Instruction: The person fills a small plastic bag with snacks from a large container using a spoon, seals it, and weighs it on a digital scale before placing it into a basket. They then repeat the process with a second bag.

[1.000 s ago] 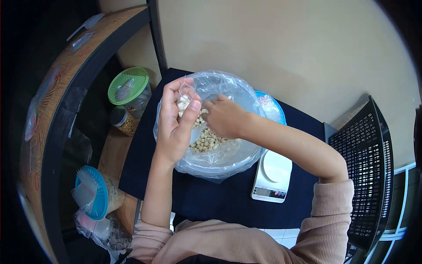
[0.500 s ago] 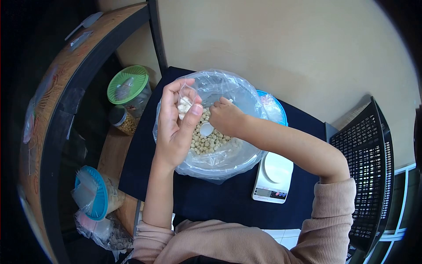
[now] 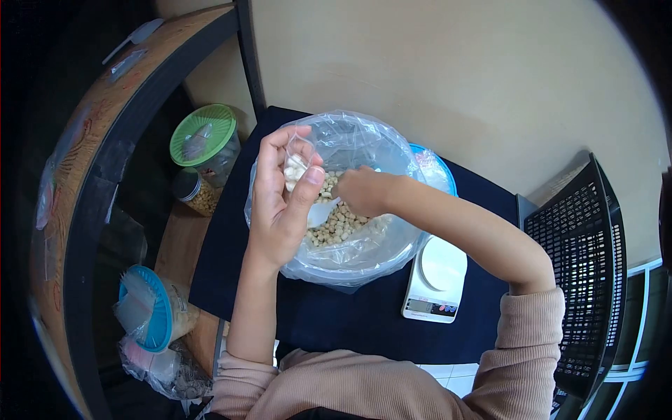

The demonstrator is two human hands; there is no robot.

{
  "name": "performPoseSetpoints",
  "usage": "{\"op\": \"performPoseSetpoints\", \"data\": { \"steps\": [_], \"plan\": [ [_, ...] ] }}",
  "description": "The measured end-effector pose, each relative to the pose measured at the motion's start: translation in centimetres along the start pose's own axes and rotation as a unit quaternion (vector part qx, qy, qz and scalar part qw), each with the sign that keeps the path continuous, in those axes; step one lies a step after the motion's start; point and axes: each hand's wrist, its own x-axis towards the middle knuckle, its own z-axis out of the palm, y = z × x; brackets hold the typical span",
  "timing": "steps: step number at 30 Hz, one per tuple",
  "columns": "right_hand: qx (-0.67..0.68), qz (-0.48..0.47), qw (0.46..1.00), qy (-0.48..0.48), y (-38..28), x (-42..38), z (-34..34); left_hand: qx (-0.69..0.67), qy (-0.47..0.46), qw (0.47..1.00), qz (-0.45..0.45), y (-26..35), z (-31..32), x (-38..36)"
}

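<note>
Over the plastic-lined tub (image 3: 336,273), right hand (image 3: 367,191) closed on white spoon (image 3: 323,212), bowl at the pale pieces (image 3: 341,225). Left hand (image 3: 278,203) pinches small clear bag (image 3: 299,155), part-filled, above the tub's left side. Risk: narrow bag mouth, tilted spoon could spill pieces; loose liner might snag my spoon.

Tub (image 3: 343,274), plastic-lined: one, dial centre. Small clear bag (image 3: 301,145): one, ten o'clock. White spoon (image 3: 322,212): one, inside the tub. White scale (image 3: 439,269): one, four o'clock. Blue rims (image 3: 164,315): two, at two and eight. Green lid (image 3: 210,126): one, ten. (Pale pieces (image 3: 341,227)? Too many to count.)
</note>
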Motion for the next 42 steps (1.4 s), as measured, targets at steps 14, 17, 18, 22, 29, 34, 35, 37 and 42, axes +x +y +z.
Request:
{"op": "performPoseSetpoints", "data": {
  "steps": [14,17,18,22,29,34,35,37,42],
  "plan": [
    [0.043,-0.023,0.956,0.29,-1.9,-5.2,-3.5,0.011,0.121,0.989,0.087,0.1,0.0,-0.2],
    [0.035,0.011,0.957,0.289,-1.8,-6.0,-3.5,0.012,0.123,0.989,0.085,-0.1,0.0,-0.2],
    [0.031,0.018,0.955,0.293,-1.6,-6.4,-3.6,0.004,0.123,0.989,0.085,-0.1,0.1,-0.2],
    [0.049,0.022,0.947,0.315,-1.5,-8.2,-4.1,0.034,0.124,0.988,0.091,0.3,0.3,-0.1],
    [0.026,0.042,0.938,0.344,-1.5,-12.3,-7.6,0.058,0.062,0.996,0.014,0.3,0.5,0.2],
    [-0.038,0.091,0.933,0.347,-2.7,-14.6,-10.7,0.099,0.049,0.994,-0.012,0.7,1.0,0.2],
    [-0.053,0.093,0.928,0.356,-2.9,-14.7,-10.9,0.104,0.046,0.993,-0.023,0.8,1.0,0.2],
    [-0.068,0.095,0.924,0.364,-3.2,-14.7,-11.0,0.113,0.039,0.993,-0.012,0.7,1.0,0.2],
    [-0.265,0.042,0.88,0.392,-4.9,-14.2,-10.8,0.119,0.038,0.992,0.013,0.3,1.1,0.3]
  ]
}}
